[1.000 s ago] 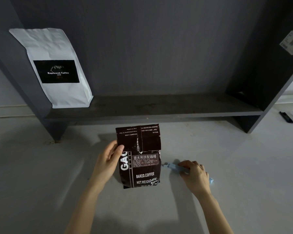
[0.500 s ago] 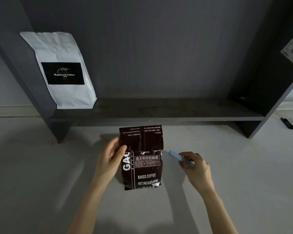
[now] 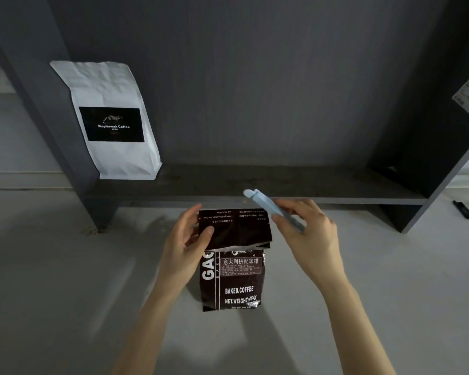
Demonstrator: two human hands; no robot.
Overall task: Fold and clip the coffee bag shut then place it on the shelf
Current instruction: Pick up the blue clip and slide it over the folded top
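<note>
Left hand (image 3: 186, 239) fingers pinching folded coffee bag (image 3: 233, 259), right hand (image 3: 306, 234) fingers gripping seemingly closed clip (image 3: 272, 208)

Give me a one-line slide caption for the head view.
Left hand pinches the dark coffee bag's folded top while right hand brings a light blue clip toward it, below the shelf.

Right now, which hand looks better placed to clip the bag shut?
The right hand: it already holds the blue clip beside the folded top, while the left hand pins the fold of the dark coffee bag.
</note>
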